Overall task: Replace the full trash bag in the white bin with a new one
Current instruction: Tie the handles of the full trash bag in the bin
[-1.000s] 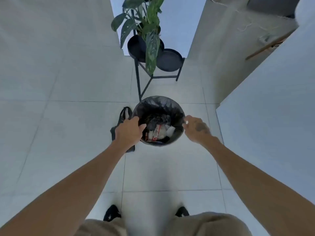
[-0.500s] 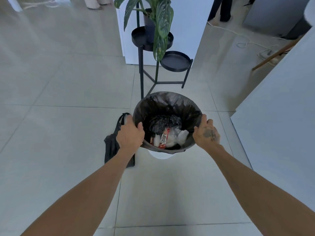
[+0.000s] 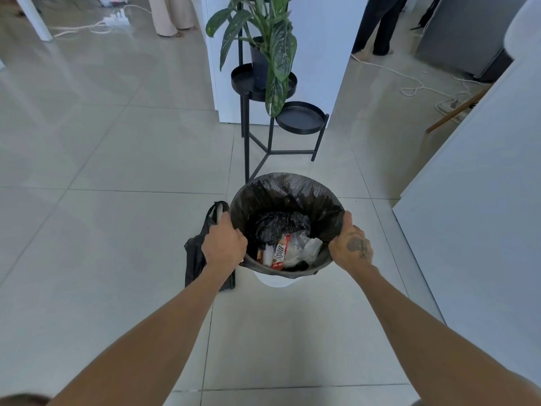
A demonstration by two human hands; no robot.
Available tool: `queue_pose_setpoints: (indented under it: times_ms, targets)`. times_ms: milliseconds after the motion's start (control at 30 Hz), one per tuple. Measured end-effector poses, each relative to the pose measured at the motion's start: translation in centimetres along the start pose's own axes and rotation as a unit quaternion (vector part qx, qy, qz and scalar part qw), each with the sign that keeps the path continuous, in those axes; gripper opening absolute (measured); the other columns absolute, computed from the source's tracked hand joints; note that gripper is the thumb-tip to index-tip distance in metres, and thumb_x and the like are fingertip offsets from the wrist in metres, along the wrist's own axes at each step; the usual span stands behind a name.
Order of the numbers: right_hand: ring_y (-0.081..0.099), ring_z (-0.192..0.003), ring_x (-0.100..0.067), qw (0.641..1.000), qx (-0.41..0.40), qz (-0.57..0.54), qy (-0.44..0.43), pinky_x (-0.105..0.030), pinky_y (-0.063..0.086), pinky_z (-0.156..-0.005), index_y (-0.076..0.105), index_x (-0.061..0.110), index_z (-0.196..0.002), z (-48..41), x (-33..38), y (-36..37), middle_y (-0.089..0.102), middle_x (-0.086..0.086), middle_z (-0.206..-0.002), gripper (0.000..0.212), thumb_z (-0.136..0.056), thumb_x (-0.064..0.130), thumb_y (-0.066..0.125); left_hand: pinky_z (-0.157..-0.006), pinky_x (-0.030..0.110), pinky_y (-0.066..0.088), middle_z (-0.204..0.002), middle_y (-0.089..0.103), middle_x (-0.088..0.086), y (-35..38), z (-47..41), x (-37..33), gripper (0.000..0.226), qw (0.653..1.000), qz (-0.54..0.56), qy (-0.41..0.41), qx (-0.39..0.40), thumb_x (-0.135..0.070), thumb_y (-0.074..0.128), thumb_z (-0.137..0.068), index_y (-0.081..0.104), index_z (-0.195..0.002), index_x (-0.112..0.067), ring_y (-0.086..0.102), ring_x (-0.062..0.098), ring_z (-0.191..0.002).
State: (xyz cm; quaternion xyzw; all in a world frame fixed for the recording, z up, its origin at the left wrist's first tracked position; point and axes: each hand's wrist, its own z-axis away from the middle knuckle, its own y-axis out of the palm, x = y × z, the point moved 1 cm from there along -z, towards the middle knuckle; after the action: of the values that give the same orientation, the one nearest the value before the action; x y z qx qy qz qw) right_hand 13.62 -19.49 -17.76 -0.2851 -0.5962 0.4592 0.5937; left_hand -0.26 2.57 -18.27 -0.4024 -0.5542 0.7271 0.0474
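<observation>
On the tiled floor (image 3: 123, 235), far to the left of the white bin (image 3: 273, 281), white cables (image 3: 87, 26) lie near the top edge of the view. Just at the left of the bin, a loose black bag (image 3: 194, 259) lies on the floor, touching or almost touching the bin's side; one of its handles stands up beside the rim. The left hand (image 3: 224, 244) is closed over the left side of the bin's rim, with the fingers curled around the edge of the black trash bag (image 3: 287, 194) that lines the bin. This bag is folded over the rim all around, and only a small white part of the bin shows under it at the near side. Inside the bin, the bag holds a crumpled black plastic piece (image 3: 281, 225), a red and white wrapper (image 3: 279, 253) and some clear plastic (image 3: 304, 247). Behind the bin stands a black plant stand (image 3: 300, 118) with two round trays, and a potted plant (image 3: 269, 45) sits on the higher tray. The right hand (image 3: 351, 246) is closed over the right side of the rim in the same way, thumb toward the inside, gripping the bag's edge. To the right of the bin a white panel (image 3: 480, 200) rises, and behind the bin, further away, the legs of a person (image 3: 377, 27) in dark trousers are seen.
</observation>
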Motion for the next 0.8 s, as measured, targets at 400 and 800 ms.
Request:
queue_pose_setpoints:
  times_ms: [400,800]
  targets:
    - [0.06,-0.106,-0.039,0.999,0.029,-0.029,0.009,-0.038,0.044,-0.078,0.026,0.025,-0.147,5.8,-1.2,-0.2,0.055,-0.014,-0.123,0.059,-0.093,0.019,0.052,-0.084,0.048,0.052,-0.11,0.068,0.018,-1.4,4.9,2.8,0.04,1.0,0.007,-0.006,0.004,-0.034,0.044,-0.101,0.047,-0.136,-0.016,0.059,0.04,-0.108]
    - [0.052,-0.115,-0.034,0.777,0.138,-0.505,0.351,-0.051,0.044,-0.1,0.045,0.006,-0.14,6.6,-6.1,4.7,0.051,-0.016,-0.137,0.055,-0.104,0.046,0.036,-0.096,0.048,0.053,-0.107,0.063,0.015,2.0,5.5,7.4,0.062,0.779,0.48,-0.391,0.103,-0.056,0.033,-0.103,0.059,-0.123,-0.004,0.062,0.034,-0.097]
